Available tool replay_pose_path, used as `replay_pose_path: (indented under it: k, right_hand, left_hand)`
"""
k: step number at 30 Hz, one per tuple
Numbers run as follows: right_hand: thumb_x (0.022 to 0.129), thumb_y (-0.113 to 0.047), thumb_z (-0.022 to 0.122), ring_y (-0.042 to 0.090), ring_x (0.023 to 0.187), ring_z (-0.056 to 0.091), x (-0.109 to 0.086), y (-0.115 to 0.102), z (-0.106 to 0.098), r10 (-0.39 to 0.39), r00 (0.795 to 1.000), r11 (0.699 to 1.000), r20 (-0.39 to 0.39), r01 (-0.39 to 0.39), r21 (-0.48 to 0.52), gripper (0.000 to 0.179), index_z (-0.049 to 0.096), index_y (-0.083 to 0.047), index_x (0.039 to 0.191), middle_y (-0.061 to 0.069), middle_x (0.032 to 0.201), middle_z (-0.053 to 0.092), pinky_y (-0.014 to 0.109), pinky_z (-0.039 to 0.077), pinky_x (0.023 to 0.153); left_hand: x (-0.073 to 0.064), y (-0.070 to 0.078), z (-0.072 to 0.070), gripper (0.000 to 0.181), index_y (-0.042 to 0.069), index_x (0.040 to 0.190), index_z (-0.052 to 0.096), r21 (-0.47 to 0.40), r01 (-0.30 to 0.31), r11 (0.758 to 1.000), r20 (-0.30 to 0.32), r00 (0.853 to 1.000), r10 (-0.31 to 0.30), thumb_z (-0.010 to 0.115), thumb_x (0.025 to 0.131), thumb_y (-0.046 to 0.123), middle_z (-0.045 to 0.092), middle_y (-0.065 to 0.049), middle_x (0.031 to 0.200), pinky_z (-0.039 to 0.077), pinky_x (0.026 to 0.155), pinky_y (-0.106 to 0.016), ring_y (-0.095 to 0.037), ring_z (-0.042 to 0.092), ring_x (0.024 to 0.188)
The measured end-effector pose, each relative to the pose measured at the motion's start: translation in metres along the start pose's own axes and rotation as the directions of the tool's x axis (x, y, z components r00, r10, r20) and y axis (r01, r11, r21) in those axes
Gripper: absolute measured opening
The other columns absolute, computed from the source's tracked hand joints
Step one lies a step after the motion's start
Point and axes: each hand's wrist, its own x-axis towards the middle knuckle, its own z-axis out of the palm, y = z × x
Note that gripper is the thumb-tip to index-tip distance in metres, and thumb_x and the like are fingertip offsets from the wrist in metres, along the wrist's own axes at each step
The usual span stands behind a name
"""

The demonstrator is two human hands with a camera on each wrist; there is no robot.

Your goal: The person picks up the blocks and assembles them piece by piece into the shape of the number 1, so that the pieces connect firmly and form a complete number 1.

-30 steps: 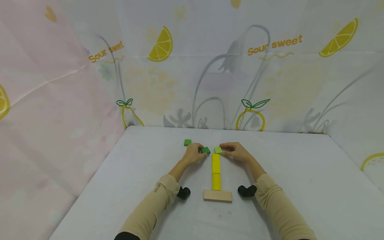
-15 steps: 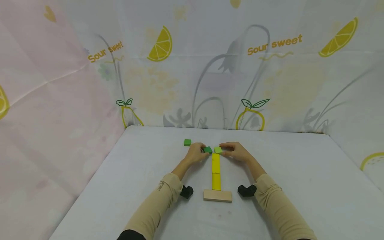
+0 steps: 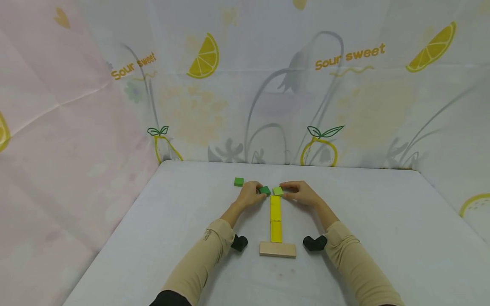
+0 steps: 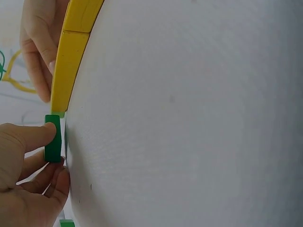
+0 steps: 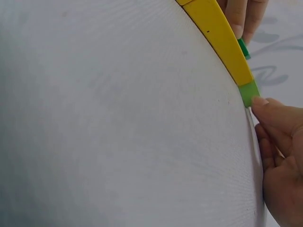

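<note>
Your left hand [image 3: 249, 194] pinches the dark green block [image 3: 265, 191], which sits slanted just left of the yellow row's [image 3: 275, 219] far end. Your right hand's [image 3: 301, 193] fingers grip the light green block [image 3: 277, 191] against that end. The yellow row points lengthwise away from you.

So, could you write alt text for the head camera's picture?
A person's left hand pinches a dark green block and the right hand a light green block, near the far end of two yellow blocks in line on a white table. A tan block lies across their near end.
</note>
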Motion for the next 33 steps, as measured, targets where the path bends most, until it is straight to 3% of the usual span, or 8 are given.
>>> replay_pose_path:
  k: [5, 11, 15, 23, 33]
  right_hand:
    - [0.086, 0.005, 0.06, 0.045, 0.12, 0.046, -0.001, -0.005, 0.0, 0.011, 1.0, 1.0, 0.006, -0.011, 0.003, 0.039, 0.051, 0.018, 0.121, 0.033, 0.124, 0.052, 0.053, 0.036, 0.1]
    - [0.087, 0.002, 0.062, 0.043, 0.12, 0.047, 0.005, 0.022, 0.003, 0.004, 1.0, 1.0, -0.012, -0.004, 0.008, 0.039, 0.052, 0.015, 0.122, 0.03, 0.125, 0.053, 0.052, 0.036, 0.1]
    - [0.087, -0.002, 0.064, 0.039, 0.12, 0.048, 0.008, 0.032, 0.003, 0.005, 1.0, 1.0, -0.014, -0.004, 0.018, 0.04, 0.055, 0.012, 0.123, 0.027, 0.126, 0.055, 0.05, 0.037, 0.1]
    - [0.086, -0.004, 0.065, 0.039, 0.119, 0.05, 0.008, 0.033, 0.003, 0.008, 1.0, 0.998, -0.018, -0.007, 0.069, 0.041, 0.055, 0.01, 0.123, 0.026, 0.125, 0.056, 0.049, 0.038, 0.099]
    - [0.086, -0.004, 0.065, 0.039, 0.119, 0.05, 0.008, 0.033, 0.003, 0.011, 1.0, 0.998, -0.021, -0.01, 0.062, 0.041, 0.055, 0.011, 0.123, 0.026, 0.125, 0.056, 0.049, 0.038, 0.099]
  left_hand:
    - [0.001, 0.0, 0.002, 0.028, -0.009, 0.105, 0.064, -0.003, -0.01, 1.0, -0.008, 1.0, 0.01, 0.069, 0.083, 0.008, 0.065, -0.016, 0.095, 0.048, 0.072, -0.029, -0.02, 0.055, 0.081]
    - [0.001, 0.0, 0.003, 0.027, -0.009, 0.103, 0.066, 0.002, -0.027, 1.0, -0.002, 1.0, 0.027, 0.069, 0.082, 0.008, 0.065, -0.016, 0.094, 0.047, 0.072, -0.028, -0.02, 0.054, 0.081]
    - [0.002, 0.0, 0.004, 0.028, -0.008, 0.104, 0.066, 0.02, -0.039, 0.999, 0.013, 0.999, 0.039, 0.07, 0.082, 0.009, 0.064, -0.016, 0.097, 0.047, 0.076, -0.031, -0.022, 0.055, 0.085]
    - [0.002, 0.0, 0.003, 0.037, -0.009, 0.114, 0.062, -0.018, -0.026, 1.0, 0.043, 0.999, 0.027, 0.071, 0.082, 0.009, 0.064, -0.019, 0.11, 0.046, 0.09, -0.038, -0.028, 0.058, 0.102]
    - [-0.001, -0.002, 0.003, 0.036, -0.008, 0.11, 0.064, -0.089, -0.006, 0.996, 0.021, 1.0, 0.007, 0.072, 0.078, 0.006, 0.065, -0.017, 0.102, 0.049, 0.081, -0.033, -0.024, 0.057, 0.091]
